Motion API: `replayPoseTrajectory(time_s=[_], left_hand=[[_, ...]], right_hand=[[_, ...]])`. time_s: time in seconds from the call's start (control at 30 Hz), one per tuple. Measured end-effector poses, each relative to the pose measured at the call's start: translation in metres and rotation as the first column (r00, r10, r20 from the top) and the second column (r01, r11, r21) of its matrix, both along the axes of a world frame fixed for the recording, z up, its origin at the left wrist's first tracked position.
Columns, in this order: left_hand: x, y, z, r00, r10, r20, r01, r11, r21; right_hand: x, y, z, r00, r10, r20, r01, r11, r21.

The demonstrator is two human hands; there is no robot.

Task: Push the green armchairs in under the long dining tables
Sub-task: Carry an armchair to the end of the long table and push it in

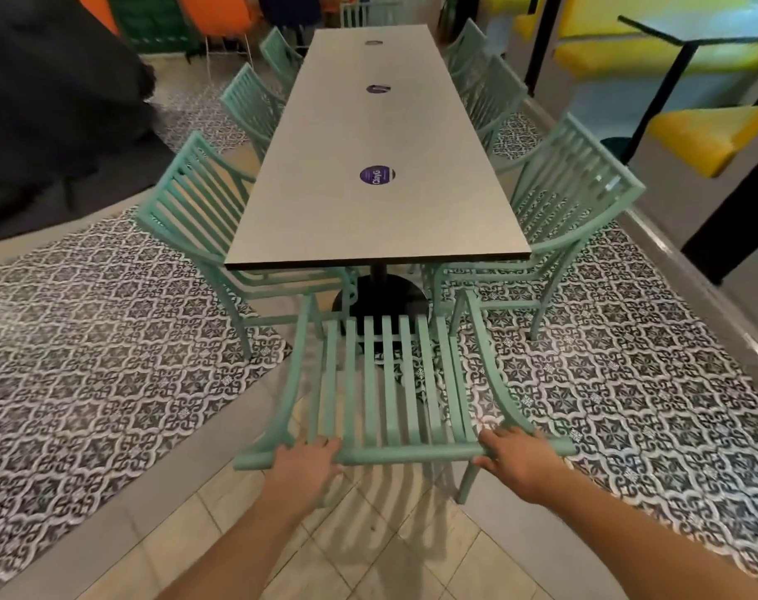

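a person's left hand and right hand grip the top rail of a green armchair, fingers curled over it, at the near short end of the long dining table. the chair faces the table, its seat front near the table's black pedestal base and not yet under the top. more green armchairs line both long sides of the table, the nearest left one and nearest right one angled outward, and round purple stickers run down the table's middle.
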State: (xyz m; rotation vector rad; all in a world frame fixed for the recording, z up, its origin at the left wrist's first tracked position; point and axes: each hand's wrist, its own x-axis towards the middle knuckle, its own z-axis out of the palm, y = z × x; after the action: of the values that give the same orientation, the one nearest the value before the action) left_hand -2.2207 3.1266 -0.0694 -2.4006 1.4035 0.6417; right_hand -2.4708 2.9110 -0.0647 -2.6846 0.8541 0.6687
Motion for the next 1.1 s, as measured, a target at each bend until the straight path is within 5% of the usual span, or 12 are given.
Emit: replayPoseTrajectory(time_s=[0.23, 0.3, 0.37, 0.4, 0.47, 0.53, 0.6, 0.63, 0.7, 1.1], left_hand=[[-0.023, 0.025, -0.008, 1.000, 0.009, 0.004, -0.009, 0.999, -0.034], [-0.022, 0.030, -0.007, 0.998, 0.070, 0.003, -0.069, 0.991, -0.118], [-0.017, 0.042, -0.005, 0.968, 0.252, -0.017, -0.244, 0.917, -0.317], [-0.013, 0.050, -0.005, 0.915, 0.400, -0.053, -0.379, 0.805, -0.456], [-0.002, 0.068, -0.007, 0.641, 0.716, -0.277, -0.700, 0.397, -0.594], [0.006, 0.081, -0.008, 0.188, 0.771, -0.608, -0.927, -0.065, -0.369], [0.009, 0.081, -0.013, -0.167, 0.551, -0.817, -0.953, -0.302, -0.009], [0.010, 0.079, -0.014, -0.282, 0.419, -0.863, -0.931, -0.337, 0.140], [0.014, 0.074, -0.019, -0.359, 0.310, -0.880, -0.909, -0.332, 0.254], [0.029, 0.070, -0.020, -0.371, 0.270, -0.889, -0.886, -0.390, 0.251]], right_hand=[[-0.024, 0.010, -0.011, 1.000, -0.021, 0.013, 0.021, 1.000, -0.002], [-0.028, 0.015, -0.011, 0.997, -0.069, 0.040, 0.070, 0.998, -0.005], [-0.030, 0.022, -0.009, 0.947, -0.231, 0.224, 0.248, 0.967, -0.051], [-0.032, 0.026, -0.009, 0.838, -0.373, 0.398, 0.420, 0.907, -0.034], [-0.037, 0.025, -0.005, 0.344, -0.733, 0.587, 0.771, 0.577, 0.269], [-0.044, 0.019, -0.003, -0.200, -0.921, 0.334, 0.721, 0.093, 0.687], [-0.048, 0.013, -0.007, -0.384, -0.923, 0.029, 0.514, -0.187, 0.837], [-0.047, 0.013, -0.009, -0.386, -0.921, -0.043, 0.457, -0.231, 0.859], [-0.044, 0.009, -0.014, -0.382, -0.922, -0.065, 0.422, -0.237, 0.875], [-0.035, 0.008, -0.018, -0.369, -0.928, -0.051, 0.501, -0.245, 0.830]])
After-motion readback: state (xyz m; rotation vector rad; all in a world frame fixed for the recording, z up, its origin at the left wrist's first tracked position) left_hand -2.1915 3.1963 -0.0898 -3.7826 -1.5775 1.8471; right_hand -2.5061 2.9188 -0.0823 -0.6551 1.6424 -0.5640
